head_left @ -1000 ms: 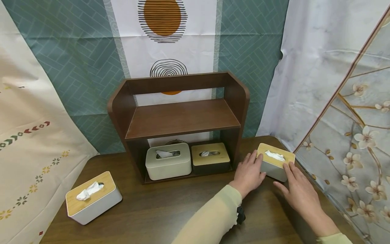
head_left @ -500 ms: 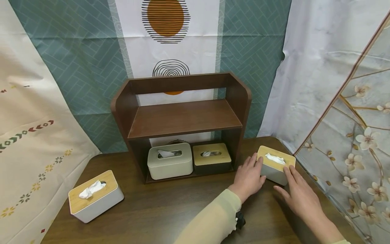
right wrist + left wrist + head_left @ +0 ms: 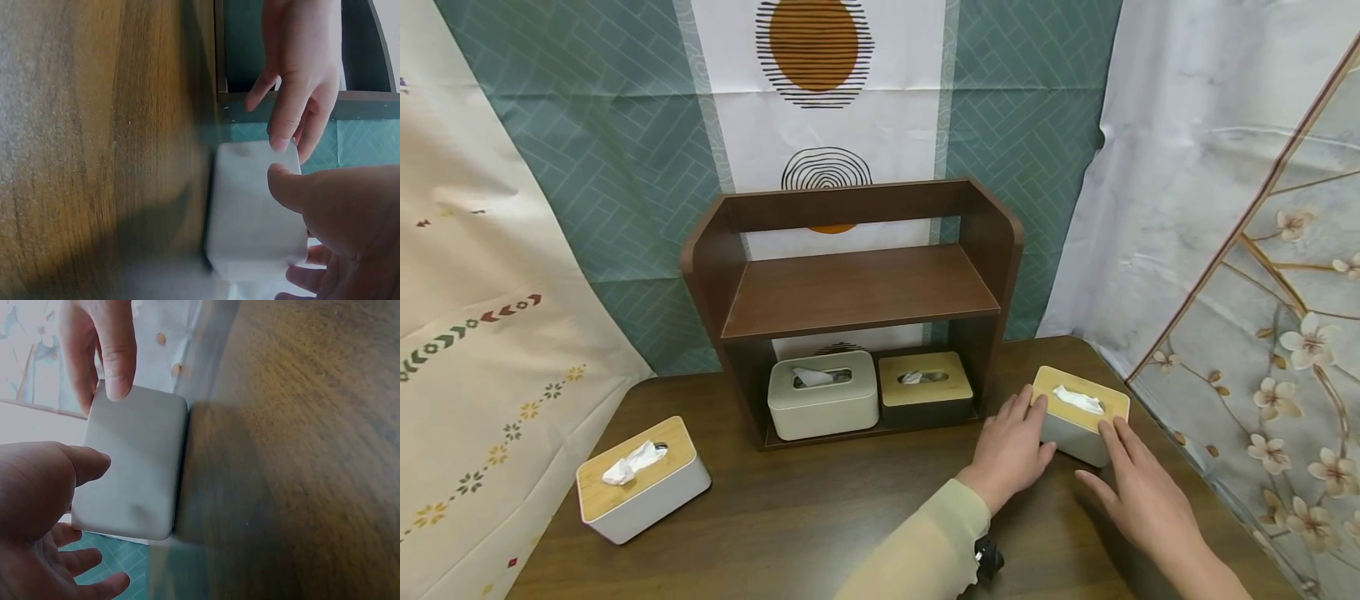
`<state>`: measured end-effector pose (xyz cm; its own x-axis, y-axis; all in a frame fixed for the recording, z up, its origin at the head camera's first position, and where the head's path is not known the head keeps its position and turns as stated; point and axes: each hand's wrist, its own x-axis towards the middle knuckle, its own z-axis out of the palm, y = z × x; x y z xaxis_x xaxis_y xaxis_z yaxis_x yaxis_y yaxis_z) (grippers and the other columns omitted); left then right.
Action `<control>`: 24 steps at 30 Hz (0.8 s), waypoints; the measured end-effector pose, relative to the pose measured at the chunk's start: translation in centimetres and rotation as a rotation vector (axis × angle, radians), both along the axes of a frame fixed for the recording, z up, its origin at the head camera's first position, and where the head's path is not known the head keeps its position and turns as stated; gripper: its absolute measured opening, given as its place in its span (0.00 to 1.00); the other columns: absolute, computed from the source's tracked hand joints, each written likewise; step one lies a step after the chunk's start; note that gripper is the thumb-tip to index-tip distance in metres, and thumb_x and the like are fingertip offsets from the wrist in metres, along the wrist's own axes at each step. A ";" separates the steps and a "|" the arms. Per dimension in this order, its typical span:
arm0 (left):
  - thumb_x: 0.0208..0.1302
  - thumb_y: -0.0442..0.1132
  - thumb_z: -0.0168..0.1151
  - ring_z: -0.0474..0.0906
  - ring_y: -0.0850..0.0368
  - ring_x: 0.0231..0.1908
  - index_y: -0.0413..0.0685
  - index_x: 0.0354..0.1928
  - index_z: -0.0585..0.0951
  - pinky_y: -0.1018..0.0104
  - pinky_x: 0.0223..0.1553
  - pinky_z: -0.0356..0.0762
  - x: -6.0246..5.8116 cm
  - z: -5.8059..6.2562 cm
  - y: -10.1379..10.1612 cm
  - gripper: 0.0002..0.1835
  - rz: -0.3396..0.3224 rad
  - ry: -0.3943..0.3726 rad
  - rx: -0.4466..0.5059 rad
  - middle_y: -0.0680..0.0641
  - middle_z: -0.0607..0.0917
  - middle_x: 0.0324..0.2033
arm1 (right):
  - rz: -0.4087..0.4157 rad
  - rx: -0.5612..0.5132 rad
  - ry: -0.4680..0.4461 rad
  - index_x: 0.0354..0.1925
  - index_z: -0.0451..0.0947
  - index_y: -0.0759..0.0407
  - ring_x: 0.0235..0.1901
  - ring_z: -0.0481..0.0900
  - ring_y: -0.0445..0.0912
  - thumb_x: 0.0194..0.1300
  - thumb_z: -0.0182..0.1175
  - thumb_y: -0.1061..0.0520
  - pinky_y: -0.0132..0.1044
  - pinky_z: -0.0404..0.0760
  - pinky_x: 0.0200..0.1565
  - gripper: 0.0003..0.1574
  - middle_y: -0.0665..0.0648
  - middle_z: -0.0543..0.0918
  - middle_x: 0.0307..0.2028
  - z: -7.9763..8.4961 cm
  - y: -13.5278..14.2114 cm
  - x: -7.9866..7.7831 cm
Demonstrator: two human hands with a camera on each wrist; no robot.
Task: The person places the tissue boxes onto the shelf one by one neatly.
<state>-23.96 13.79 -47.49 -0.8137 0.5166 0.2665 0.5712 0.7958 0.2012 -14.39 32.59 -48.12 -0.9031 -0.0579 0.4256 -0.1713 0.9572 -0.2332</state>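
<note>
On the table's right side a tissue box [image 3: 1078,417] with a wood-look lid and a pale body stands between my two hands, a white tissue poking from its slot. My left hand [image 3: 1009,446] has its fingers at the box's left end, thumb before the front face. At the right end lie the fingers of my right hand [image 3: 1150,504], reaching over the lid's corner. In the left wrist view the plain front of the box [image 3: 134,469] shows, thumbs near it. The right wrist view shows the same front face [image 3: 247,212] resting by the tabletop.
A brown two-tier shelf [image 3: 857,287] stands at the back. Its lower tier holds a cream tissue box [image 3: 823,412] and a dark one [image 3: 925,408] with a wood-look lid. Another white tissue box [image 3: 651,500] sits at the left. Curtains [image 3: 1217,208] enclose the table.
The tissue box on the right has slid a little toward me, both hands moving with it. The whole view has shifted slightly as the head turned left.
</note>
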 end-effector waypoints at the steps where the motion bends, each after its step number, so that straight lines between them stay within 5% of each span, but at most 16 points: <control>1: 0.79 0.60 0.67 0.69 0.56 0.78 0.59 0.85 0.69 0.55 0.69 0.78 0.1 0.0 0.0 0.39 -0.001 0.001 0.003 0.51 0.66 0.84 | -0.002 -0.004 0.000 0.78 0.66 0.74 0.65 0.73 0.83 0.67 0.81 0.51 0.78 0.77 0.52 0.55 0.85 0.68 0.73 0.0 0.0 0.1; 9: 0.80 0.60 0.67 0.67 0.56 0.80 0.61 0.86 0.66 0.53 0.72 0.75 0.0 -0.4 0.1 0.39 0.011 -0.062 0.080 0.49 0.64 0.85 | -0.085 -0.076 -0.044 0.80 0.62 0.75 0.60 0.75 0.86 0.74 0.75 0.47 0.77 0.80 0.40 0.54 0.87 0.59 0.76 0.0 0.0 0.3; 16: 0.81 0.59 0.66 0.68 0.55 0.79 0.63 0.86 0.65 0.52 0.73 0.74 -0.6 -0.7 0.2 0.39 0.016 -0.084 0.099 0.51 0.69 0.82 | -0.131 -0.106 -0.115 0.80 0.60 0.76 0.66 0.70 0.85 0.78 0.70 0.43 0.81 0.74 0.53 0.54 0.88 0.64 0.74 0.0 0.2 0.3; 24: 0.82 0.57 0.65 0.71 0.58 0.77 0.61 0.87 0.65 0.55 0.73 0.73 -0.8 -1.0 0.3 0.38 -0.002 -0.114 0.131 0.52 0.71 0.81 | -0.130 -0.161 -0.097 0.79 0.61 0.79 0.67 0.71 0.82 0.80 0.69 0.45 0.79 0.73 0.57 0.51 0.86 0.68 0.72 -0.3 0.0 0.1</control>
<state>-24.81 14.04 -48.45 -0.8417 0.4849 0.2376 0.5400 0.7577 0.3665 -14.30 32.63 -48.43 -0.9356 0.1234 0.3309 -0.0181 0.9190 -0.3938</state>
